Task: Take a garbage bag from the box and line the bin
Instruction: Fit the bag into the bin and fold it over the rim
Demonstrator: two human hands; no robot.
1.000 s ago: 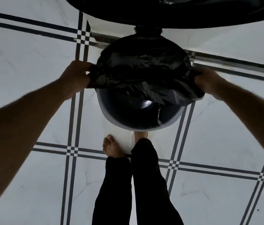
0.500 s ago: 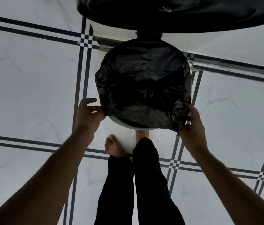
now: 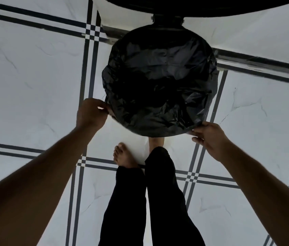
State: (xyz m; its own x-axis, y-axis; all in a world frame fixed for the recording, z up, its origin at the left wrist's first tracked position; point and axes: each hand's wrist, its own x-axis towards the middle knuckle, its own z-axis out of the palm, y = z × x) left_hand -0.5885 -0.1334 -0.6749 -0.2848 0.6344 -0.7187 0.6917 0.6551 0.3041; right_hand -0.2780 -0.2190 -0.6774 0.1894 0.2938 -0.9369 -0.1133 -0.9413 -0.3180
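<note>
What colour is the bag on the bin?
Black, shiny and crinkled bag, seen in the head view.

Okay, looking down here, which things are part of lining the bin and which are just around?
Part of the job: garbage bag, stretched over the bin; left hand and right hand, both at the bag's near edge.

Just around: open lid, tiled floor, bare foot.

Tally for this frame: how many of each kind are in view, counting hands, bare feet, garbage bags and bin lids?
Hands: 2, the left hand and the right hand
Bare feet: 2, one in full view, the other partly hidden
Garbage bag: 1
Open bin lid: 1
Total: 6
</note>
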